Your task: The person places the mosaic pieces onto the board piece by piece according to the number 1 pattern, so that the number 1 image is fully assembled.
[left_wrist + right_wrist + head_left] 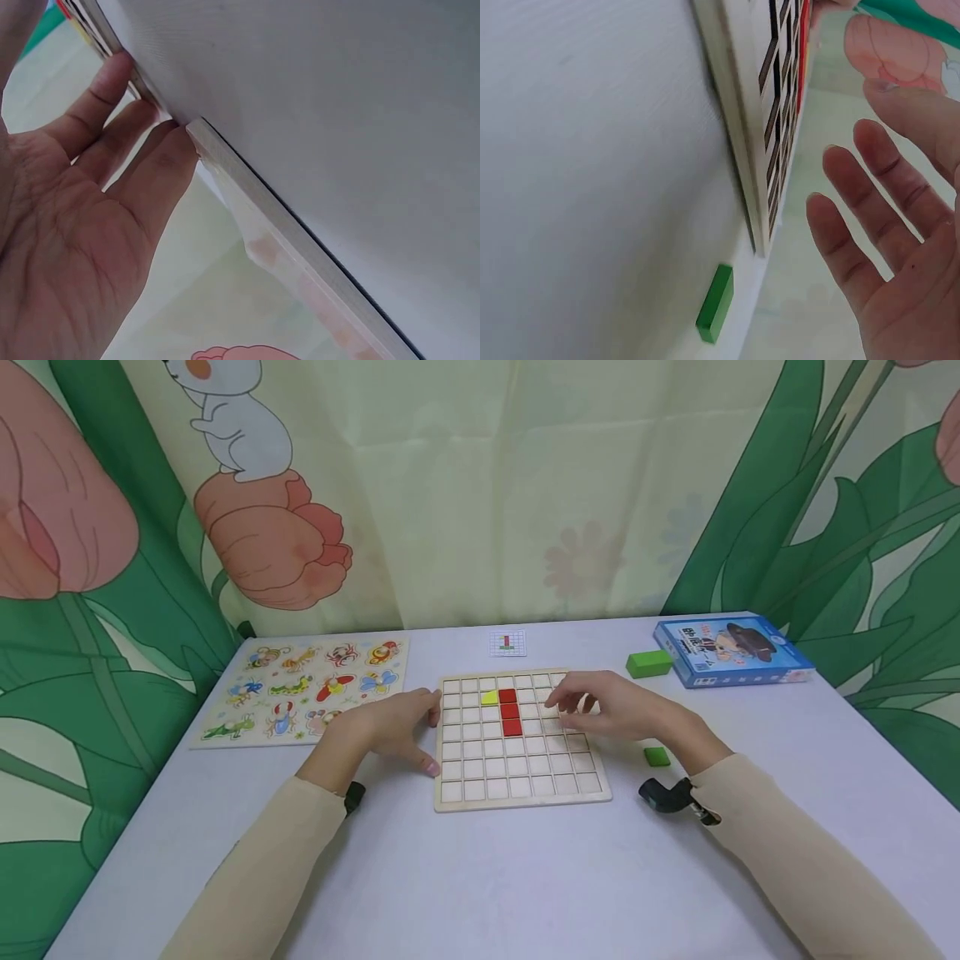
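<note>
A wooden grid board [525, 802] lies mid-table in the head view. Three red squares [511, 711] form a vertical line on it, with a yellow piece [489, 697] touching the top one on its left. The left hand [386, 727] has its thumb and fingers at the board's left edge; the left wrist view shows this hand [90, 202] with extended fingers. Over the board's right side hovers the right hand [615, 706], its fingers slightly bent; in the right wrist view that hand [907, 225] holds nothing.
A green block [648, 663] stands beside a blue box [738, 652] at the back right. Nearer is a small green piece [657, 757], right of the board. At the back lies a small grid card [507, 643]; at the left, an insect picture board [300, 689].
</note>
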`<action>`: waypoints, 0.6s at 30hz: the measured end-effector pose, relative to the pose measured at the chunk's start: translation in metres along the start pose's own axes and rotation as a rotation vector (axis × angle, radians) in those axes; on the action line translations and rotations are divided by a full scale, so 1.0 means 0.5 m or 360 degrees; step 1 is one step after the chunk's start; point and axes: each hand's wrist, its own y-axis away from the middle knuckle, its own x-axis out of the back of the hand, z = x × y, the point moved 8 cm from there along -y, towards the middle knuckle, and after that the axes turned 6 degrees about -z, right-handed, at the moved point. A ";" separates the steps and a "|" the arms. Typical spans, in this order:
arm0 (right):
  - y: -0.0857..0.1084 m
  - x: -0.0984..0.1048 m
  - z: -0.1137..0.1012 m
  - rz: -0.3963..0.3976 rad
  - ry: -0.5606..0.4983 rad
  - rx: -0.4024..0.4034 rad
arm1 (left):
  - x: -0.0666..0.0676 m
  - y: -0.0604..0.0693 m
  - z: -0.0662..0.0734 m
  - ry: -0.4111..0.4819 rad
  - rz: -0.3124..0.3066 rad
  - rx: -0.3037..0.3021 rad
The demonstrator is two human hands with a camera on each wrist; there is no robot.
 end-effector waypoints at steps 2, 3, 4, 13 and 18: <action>0.013 0.005 0.003 0.0027 0.0015 0.0019 | 0.000 -0.002 0.000 -0.0006 -0.0007 0.0006; 0.020 0.007 0.005 0.0034 0.0022 0.0020 | 0.000 -0.002 0.000 -0.0007 -0.0011 0.0011; 0.027 0.010 0.007 0.0037 0.0026 0.0014 | 0.000 -0.003 -0.001 -0.0007 -0.0011 0.0010; 0.094 0.028 0.042 0.0122 0.0081 -0.0032 | 0.003 -0.003 0.005 0.0003 -0.0015 -0.0013; 0.125 0.026 0.058 0.0144 0.0083 -0.0088 | 0.002 0.002 0.004 0.0017 -0.0029 0.0023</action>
